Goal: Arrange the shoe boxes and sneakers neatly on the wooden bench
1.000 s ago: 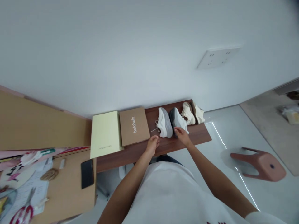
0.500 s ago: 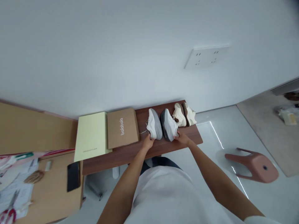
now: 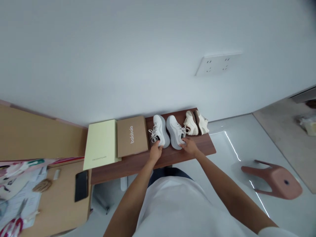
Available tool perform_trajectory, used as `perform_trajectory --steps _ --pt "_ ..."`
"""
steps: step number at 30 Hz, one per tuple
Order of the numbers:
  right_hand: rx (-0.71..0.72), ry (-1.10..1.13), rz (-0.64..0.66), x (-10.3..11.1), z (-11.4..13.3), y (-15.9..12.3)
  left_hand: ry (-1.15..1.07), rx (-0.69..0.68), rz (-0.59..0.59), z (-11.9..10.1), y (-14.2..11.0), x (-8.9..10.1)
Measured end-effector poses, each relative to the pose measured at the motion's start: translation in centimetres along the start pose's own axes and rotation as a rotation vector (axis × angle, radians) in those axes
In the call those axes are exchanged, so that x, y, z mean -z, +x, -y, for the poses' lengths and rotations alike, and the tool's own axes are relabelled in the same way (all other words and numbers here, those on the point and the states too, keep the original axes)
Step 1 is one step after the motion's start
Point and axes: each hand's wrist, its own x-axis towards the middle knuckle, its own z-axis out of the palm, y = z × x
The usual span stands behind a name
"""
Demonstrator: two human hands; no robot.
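I saw my left hand (image 3: 155, 152) gripping the left white sneaker (image 3: 159, 130) and my right hand (image 3: 189, 146) the right white sneaker (image 3: 175, 131); a loose lace could have snagged, I judged, or a nudge shifted the beige sneakers (image 3: 196, 122) just beside.

White sneaker pair (image 3: 168, 131) has been turned upright: 1.0 s and 0.5 s ago both shoes were lying on their sides with grey soles exposed, now laces and uppers are seen from above, side by side on the wooden bench (image 3: 148, 161). Left hand (image 3: 155, 153) has been brought from the bench surface short of the shoes onto the heel of the left sneaker. Right hand (image 3: 190, 146) has been shifted from the sole edge to the heel of the right sneaker. The loose lace is no longer trailing over the bench.
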Motion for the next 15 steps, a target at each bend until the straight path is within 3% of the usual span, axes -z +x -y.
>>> perform_trajectory --steps 4,8,15 --pt "0.029 -0.218 -0.034 -0.1 3.5 0.2 0.152 -0.015 -0.022 -1.7 -0.6 0.9" --pt "0.019 -0.310 -0.021 -0.3 6.2 0.7 0.305 0.048 0.040 -3.4 -0.9 1.4" --pt "0.009 -0.339 0.020 0.0 8.1 2.0 0.462 0.086 0.132 -4.5 0.1 2.3"
